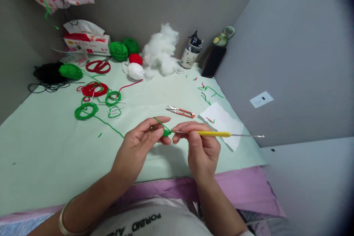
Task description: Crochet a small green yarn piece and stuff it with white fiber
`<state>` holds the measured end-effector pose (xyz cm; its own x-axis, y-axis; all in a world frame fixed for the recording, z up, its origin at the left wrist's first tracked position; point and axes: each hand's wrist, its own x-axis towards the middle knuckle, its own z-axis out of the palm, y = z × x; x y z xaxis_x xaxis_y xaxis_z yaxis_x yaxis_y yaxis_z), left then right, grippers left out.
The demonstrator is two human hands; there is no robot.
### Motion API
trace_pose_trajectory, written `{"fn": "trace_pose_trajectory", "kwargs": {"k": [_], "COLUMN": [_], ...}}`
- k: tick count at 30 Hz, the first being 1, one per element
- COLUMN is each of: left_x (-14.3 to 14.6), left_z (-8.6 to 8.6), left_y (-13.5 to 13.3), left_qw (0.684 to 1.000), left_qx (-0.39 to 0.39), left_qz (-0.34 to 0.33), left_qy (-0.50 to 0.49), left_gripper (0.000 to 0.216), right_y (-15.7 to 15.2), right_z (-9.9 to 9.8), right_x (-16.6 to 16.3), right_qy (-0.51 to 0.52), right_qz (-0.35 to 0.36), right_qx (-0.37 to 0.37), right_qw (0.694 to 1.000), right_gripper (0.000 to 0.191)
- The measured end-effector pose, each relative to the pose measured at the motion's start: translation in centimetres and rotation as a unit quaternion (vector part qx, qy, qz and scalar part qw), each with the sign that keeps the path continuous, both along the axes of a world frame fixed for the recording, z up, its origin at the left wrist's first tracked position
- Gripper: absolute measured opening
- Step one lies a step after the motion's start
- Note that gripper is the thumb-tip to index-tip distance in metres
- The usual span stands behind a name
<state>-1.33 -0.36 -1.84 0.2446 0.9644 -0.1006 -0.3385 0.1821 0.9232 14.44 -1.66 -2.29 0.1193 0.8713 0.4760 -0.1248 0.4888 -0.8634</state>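
My left hand (138, 143) pinches a small green crochet piece (166, 132), with green yarn (110, 126) running over its forefinger and trailing left across the pale green table (41, 155). My right hand (201, 149) is closed round a crochet hook with a yellow handle (212, 134); its metal tip meets the green piece and its other metal end sticks out to the right. Both hands hover above the table's near edge.
Orange thread snips (181, 111) lie just beyond the hands, next to a white paper (224, 123). Coils of green, red and white yarn (94, 99), yarn balls (118, 50), red scissors (98, 66), white stuffing (162, 49), a tissue box (87, 42), a jar (190, 56) and a bottle (214, 59) stand at the back.
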Motion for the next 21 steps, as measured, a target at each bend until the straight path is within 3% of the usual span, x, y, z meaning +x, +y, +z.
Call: {"fn": "trace_pose_trajectory", "kwargs": {"k": [8, 12, 14, 18, 21], "left_x": [0.4, 0.6, 0.6, 0.7, 0.7], "left_z": [0.4, 0.5, 0.6, 0.7, 0.6], "left_y": [-0.1, -0.4, -0.5, -0.4, -0.3], "left_qw": [0.996, 0.987, 0.987, 0.990, 0.998], "left_qx": [0.035, 0.054, 0.046, 0.034, -0.042], "left_qz": [0.049, 0.106, 0.111, 0.108, 0.046], "left_qy": [0.069, 0.105, 0.106, 0.079, -0.025], "left_gripper": [0.029, 0.030, 0.035, 0.047, 0.051], "right_y": [-0.3, -0.7, -0.9, -1.1, -1.3], "right_z": [0.3, 0.2, 0.1, -0.5, -1.1], "right_x": [0.4, 0.7, 0.8, 0.8, 0.6], "right_qy": [-0.139, -0.298, -0.327, -0.336, -0.397], "right_qz": [-0.028, -0.075, -0.086, -0.101, -0.135], "right_qx": [0.076, 0.148, 0.171, 0.157, 0.158], "right_qw": [0.987, 0.940, 0.926, 0.923, 0.894], "right_gripper": [0.023, 0.024, 0.027, 0.034, 0.046]}}
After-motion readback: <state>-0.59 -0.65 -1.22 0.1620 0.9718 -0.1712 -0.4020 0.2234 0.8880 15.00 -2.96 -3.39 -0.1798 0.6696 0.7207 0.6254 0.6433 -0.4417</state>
